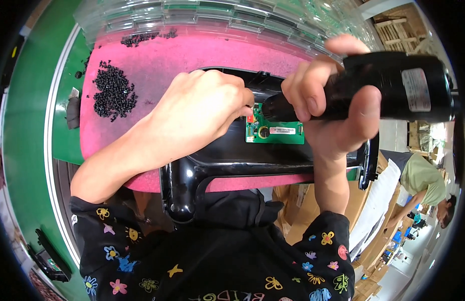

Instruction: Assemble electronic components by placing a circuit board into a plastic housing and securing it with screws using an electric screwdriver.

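The right hand [333,95] grips a black electric screwdriver [388,88], its tip on the green circuit board [275,131]. The left hand [202,113], fingers curled, steadies that board inside the black plastic housing [217,168]. The board looks light, stiff and fragile; best held by its edges.

A black electric screwdriver [388,85] lies level, tip on a green circuit board [275,131] seated in a glossy black plastic housing [232,163].
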`<state>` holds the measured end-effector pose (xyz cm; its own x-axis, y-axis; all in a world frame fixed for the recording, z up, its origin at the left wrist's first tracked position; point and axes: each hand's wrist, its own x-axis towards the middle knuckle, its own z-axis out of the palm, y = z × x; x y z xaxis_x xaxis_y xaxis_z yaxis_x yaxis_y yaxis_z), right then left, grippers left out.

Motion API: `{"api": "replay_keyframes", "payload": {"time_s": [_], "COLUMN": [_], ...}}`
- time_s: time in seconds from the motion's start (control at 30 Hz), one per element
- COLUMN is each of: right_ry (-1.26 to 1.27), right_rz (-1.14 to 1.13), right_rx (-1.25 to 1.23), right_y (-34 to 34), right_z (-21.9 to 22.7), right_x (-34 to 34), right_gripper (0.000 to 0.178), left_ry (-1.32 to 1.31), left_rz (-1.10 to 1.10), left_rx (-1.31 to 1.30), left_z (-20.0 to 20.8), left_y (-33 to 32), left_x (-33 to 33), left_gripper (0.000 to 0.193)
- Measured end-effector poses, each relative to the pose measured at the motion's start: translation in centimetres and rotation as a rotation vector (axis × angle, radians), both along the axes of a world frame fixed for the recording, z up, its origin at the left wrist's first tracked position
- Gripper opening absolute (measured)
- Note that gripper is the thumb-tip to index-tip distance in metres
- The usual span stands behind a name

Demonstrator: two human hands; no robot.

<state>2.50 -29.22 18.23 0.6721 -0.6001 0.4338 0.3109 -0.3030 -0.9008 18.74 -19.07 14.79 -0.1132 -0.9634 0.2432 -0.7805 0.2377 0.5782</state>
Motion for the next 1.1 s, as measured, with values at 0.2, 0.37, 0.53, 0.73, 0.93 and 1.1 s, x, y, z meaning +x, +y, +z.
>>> {"api": "replay_keyframes", "payload": {"time_s": [0.2, 0.37, 0.53, 0.73, 0.93, 1.1], "right_ry": [-0.363, -0.399, -0.475, -0.356, -0.262, -0.199], "right_rz": [0.362, 0.306, 0.336, 0.47, 0.468, 0.427], "right_rx": [0.149, 0.192, 0.164, 0.136, 0.103, 0.088], "right_y": [-0.8, 0.2, -0.1, -0.5, -0.5, -0.1], "right_z": [1.0, 2.1, 1.1, 1.6, 0.3, -0.1], "right_x": [-2.1, -2.9, -2.7, -3.7, -3.2, -2.8], "right_gripper": [0.061, 0.06, 0.06, 0.06, 0.063, 0.066], "left_ry": [0.025, 0.134, 0.193, 0.146, 0.067, 0.023], "left_rz": [-0.03, -0.117, -0.16, -0.174, -0.05, -0.031], "left_rx": [-0.001, -0.072, -0.011, 0.096, -0.001, 0.051], "left_z": [-0.2, 0.1, -0.3, 0.0, 0.2, 0.0], "left_y": [0.2, -0.3, -0.4, -0.2, -0.4, -0.2], "left_x": [0.0, -0.1, 0.0, -0.3, -0.4, -0.5], "left_gripper": [0.017, 0.015, 0.017, 0.015, 0.012, 0.013]}}
